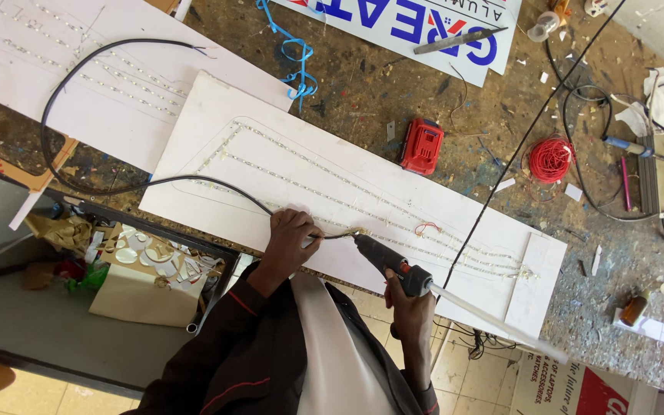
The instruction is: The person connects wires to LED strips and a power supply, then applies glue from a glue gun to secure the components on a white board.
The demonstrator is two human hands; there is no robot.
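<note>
Long white rectangular sign panel (286, 165) with thin LED strips: gluing step in hand, the left hand (290, 238) with fingers closed, pinching the black cable (78, 184) onto the panel, its end just past the fingertips. Right hand (407, 303) grips the dark hot-glue gun (384, 260), nozzle just beside the left fingertips (next, a steady squeeze, I judge). The glue bead itself is too small to make out, and the pinch point is hidden under the fingers.

A red battery pack (421, 146) and a red wire coil (551, 159) — both on the paint-flecked workbench (363, 84).
</note>
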